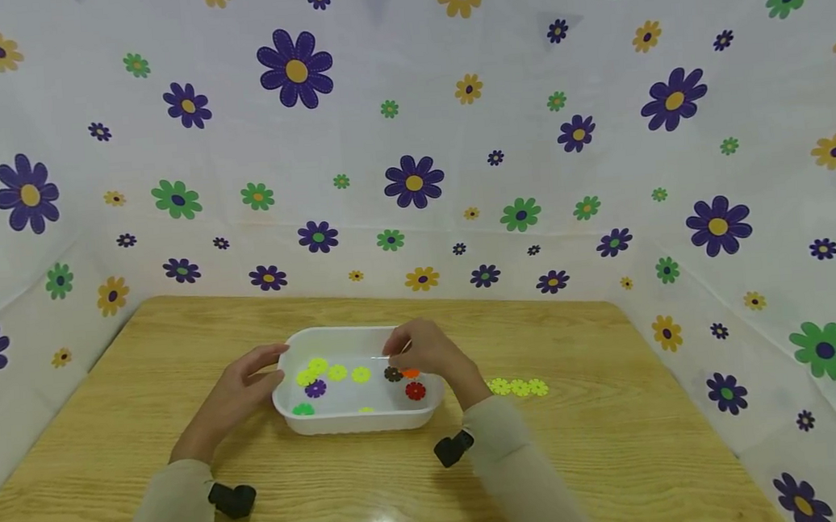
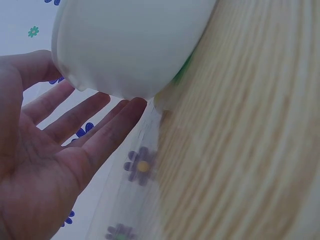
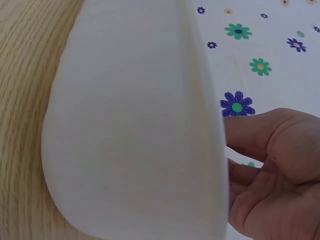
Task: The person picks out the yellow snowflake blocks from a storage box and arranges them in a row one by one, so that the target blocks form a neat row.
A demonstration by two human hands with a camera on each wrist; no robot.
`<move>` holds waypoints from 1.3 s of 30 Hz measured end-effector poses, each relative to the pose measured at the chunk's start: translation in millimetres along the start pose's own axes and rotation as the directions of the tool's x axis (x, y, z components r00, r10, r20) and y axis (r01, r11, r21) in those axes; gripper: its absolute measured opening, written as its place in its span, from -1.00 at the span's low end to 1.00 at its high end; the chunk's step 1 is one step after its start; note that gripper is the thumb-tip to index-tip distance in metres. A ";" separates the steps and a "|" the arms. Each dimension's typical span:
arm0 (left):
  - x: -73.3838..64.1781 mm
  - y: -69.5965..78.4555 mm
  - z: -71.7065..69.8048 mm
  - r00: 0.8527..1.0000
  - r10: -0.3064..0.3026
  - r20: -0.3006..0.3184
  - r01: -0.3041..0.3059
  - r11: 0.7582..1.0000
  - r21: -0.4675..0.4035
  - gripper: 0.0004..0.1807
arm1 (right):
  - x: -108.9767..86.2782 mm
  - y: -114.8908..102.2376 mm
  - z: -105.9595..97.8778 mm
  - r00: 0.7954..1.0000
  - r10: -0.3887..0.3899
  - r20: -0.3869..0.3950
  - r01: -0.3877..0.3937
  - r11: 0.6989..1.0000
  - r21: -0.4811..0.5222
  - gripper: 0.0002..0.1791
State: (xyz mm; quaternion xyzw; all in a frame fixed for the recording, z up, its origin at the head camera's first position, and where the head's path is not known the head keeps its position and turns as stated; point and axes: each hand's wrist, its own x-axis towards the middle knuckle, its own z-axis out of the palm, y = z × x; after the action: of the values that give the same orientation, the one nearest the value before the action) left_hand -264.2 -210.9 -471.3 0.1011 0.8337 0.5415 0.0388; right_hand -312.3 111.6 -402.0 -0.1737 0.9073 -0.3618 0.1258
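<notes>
Looking down, we see our left hand (image 1: 238, 388) grasping the end of a white tray (image 1: 360, 423). Our right hand (image 1: 430, 349) reaches in, fingertips near a brown flower disc (image 1: 393, 374); we cannot tell whether it grips anything. Right of it, yellow flower discs (image 1: 519, 387) line the tabletop (image 1: 332, 493).

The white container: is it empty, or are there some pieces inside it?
Not empty. In the head view, the white container holds yellow flower-shaped pieces, a purple piece and a red piece.
</notes>
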 end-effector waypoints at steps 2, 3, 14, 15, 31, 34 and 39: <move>0.0 0.4 0.1 1.000 -0.005 -0.001 0.005 1.000 0.002 -0.41 | 3.8 -2.0 5.6 1.000 0.002 0.006 -0.002 1.000 0.005 -0.83; 0.1 0.2 0.0 1.000 -0.006 -0.001 0.006 1.000 0.003 -0.41 | 5.9 -2.4 8.4 1.000 0.005 0.010 -0.005 1.000 0.014 -0.84; 0.7 -1.8 -0.9 1.000 -0.014 0.002 0.014 1.000 -0.004 -0.41 | 24.7 -11.6 36.3 1.000 0.010 0.009 -0.009 0.996 -0.087 -0.88; 0.5 -1.6 -0.8 1.000 -0.015 0.000 0.015 1.000 -0.003 -0.41 | 25.7 -12.9 38.3 1.000 0.006 0.011 -0.005 0.995 -0.096 -0.88; 0.3 -2.0 -0.8 1.000 -0.019 0.003 0.019 1.000 0.009 -0.40 | 29.0 -22.6 57.5 1.000 -0.016 0.002 0.016 0.973 -0.232 -0.73; 0.0 -2.8 -1.0 1.000 -0.019 0.002 0.019 1.000 0.013 -0.40 | 29.7 -22.2 59.4 0.999 -0.034 0.006 0.034 0.965 -0.260 -0.69; -0.2 -1.9 -0.3 1.000 -0.022 0.002 0.022 1.000 0.009 -0.41 | 31.2 -21.1 62.4 1.000 -0.015 0.020 0.020 0.961 -0.274 -0.70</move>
State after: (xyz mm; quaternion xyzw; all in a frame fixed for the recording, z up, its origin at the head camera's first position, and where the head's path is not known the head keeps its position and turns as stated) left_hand -264.3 -212.0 -472.9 0.0927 0.8372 0.5370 0.0449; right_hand -313.7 46.4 -434.5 -0.2005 0.9460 -0.2320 0.1056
